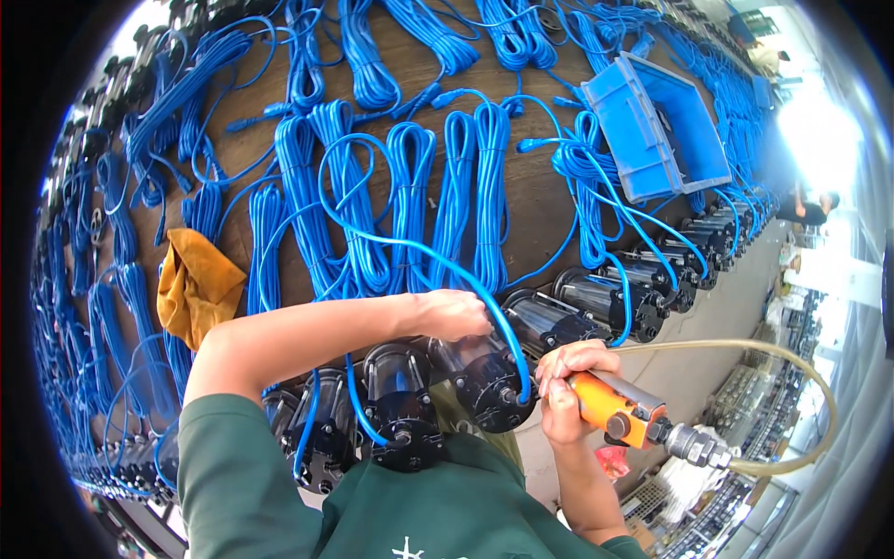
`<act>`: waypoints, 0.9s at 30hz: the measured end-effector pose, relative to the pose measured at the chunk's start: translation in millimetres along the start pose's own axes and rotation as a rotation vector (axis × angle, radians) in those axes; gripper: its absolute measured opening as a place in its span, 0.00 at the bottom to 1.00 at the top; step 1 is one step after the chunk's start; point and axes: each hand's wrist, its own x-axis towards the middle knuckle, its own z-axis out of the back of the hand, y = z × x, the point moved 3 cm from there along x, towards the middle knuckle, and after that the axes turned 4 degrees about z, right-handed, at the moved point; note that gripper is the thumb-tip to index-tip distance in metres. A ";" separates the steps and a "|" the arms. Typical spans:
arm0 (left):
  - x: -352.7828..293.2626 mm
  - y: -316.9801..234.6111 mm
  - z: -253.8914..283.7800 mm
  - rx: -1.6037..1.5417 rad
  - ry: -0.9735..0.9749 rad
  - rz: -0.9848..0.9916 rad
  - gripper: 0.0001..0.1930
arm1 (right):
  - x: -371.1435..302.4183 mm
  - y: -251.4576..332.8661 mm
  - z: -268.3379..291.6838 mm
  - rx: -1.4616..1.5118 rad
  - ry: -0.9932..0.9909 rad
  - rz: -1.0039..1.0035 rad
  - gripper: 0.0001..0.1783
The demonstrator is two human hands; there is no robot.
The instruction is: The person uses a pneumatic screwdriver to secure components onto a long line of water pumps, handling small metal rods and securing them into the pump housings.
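My left hand (454, 315) is closed at the far end of a clear cylinder unit with a black end cap (494, 391); its fingertips are partly hidden. A thick blue cable (438, 256) arches over that hand and enters the cap. My right hand (570, 377) is wrapped round an orange and grey air screwdriver (610, 407), its front end pointing at the cap's right side. Fingers hide the tool's tip, so I cannot tell whether it touches. From the tool's metal coupling (694, 444) a yellowish air hose (824, 401) loops back.
More clear cylinder units (400, 401) line the table's near edge on both sides. Coiled blue cables (410, 196) cover much of the brown table (433, 88). An orange cloth (197, 284) lies at left. A blue plastic bin (643, 130) sits tilted at far right.
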 end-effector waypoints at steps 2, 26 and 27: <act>0.8 -9.4 13.9 0.050 0.058 0.037 0.05 | -0.3 -2.8 1.9 -0.028 0.006 0.009 0.11; -64.0 -15.1 -7.5 0.079 -0.050 0.193 0.08 | -26.2 72.5 -43.6 0.021 0.183 0.028 0.25; -63.9 -14.8 -7.6 0.083 -0.061 0.191 0.08 | -26.3 59.8 -45.5 0.003 0.199 0.042 0.24</act>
